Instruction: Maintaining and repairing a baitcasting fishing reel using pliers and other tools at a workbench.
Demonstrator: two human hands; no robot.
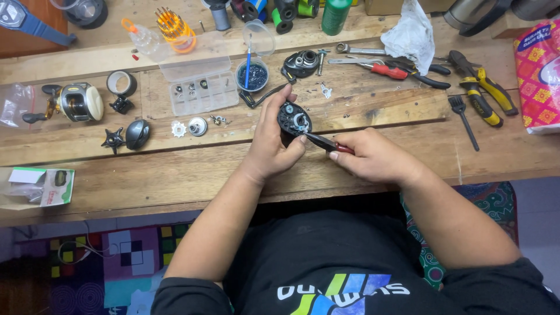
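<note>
Here the left hand point(271, 146) is wrapped around a black reel body point(293, 121), held just above the wooden table point(175, 169) near its front edge, with the open side turned up so the small metal parts inside show. The thumb lies against the body's lower edge and the fingers curl behind it. The right hand point(373, 157) is closed on a red-handled tool point(326, 143), whose dark tip reaches into the reel body from the right and touches its inner parts.

Beyond the hands stands a small cup point(252, 76) of dark grease with a blue brush leaning in it, and beside that lies a black side plate point(301, 63). A clear parts box point(201, 93) sits to the left, with a white gear point(178, 129) and a silver disc point(198, 126) in front of it. Farther left rests a whole gold-and-cream reel point(76, 102). On the right lie a wrench point(356, 49), red pliers point(388, 70), yellow-handled pliers point(487, 87) and a black fork-like brush point(464, 119), well apart from the hands. A crumpled white cloth point(411, 32) sits at the table's back.
</note>
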